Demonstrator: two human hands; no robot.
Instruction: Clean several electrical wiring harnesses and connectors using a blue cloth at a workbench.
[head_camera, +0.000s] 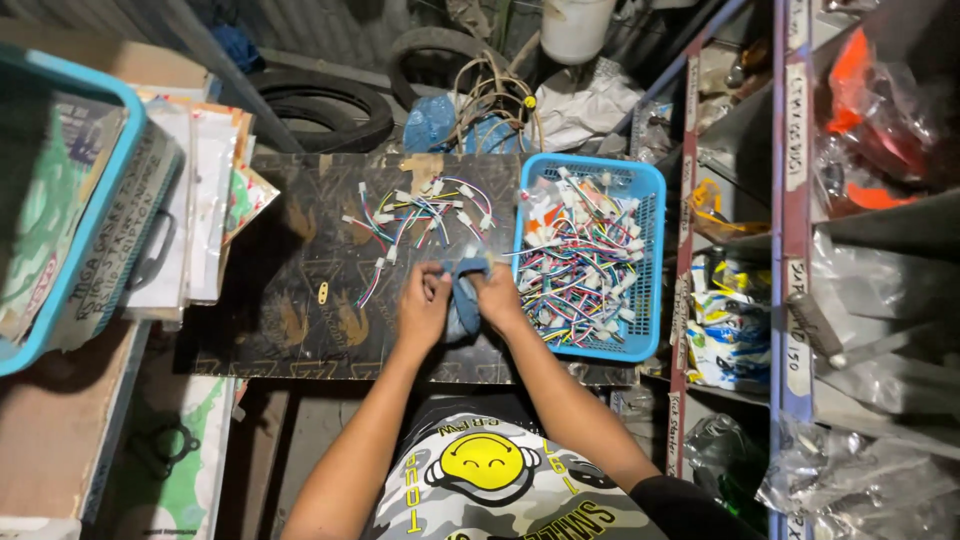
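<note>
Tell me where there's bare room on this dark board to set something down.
Free: the board's left half, left of the loose wire pile and left hand. Crowded: the blue basket of wires, and between both hands around the blue cloth.

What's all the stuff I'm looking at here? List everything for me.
Blue cloth: one, held between both hands.
Loose wire connectors: small pile, multicoloured, on the board.
Dark board: one, the work surface.
Blue basket: one, right of the board, full of coloured wire connectors.
Tyres: two, black, behind the board.
Teal bin: one, far left.
Shelves: right side, holding bagged parts.
Left hand: on the cloth.
Right hand: on the cloth.
</note>
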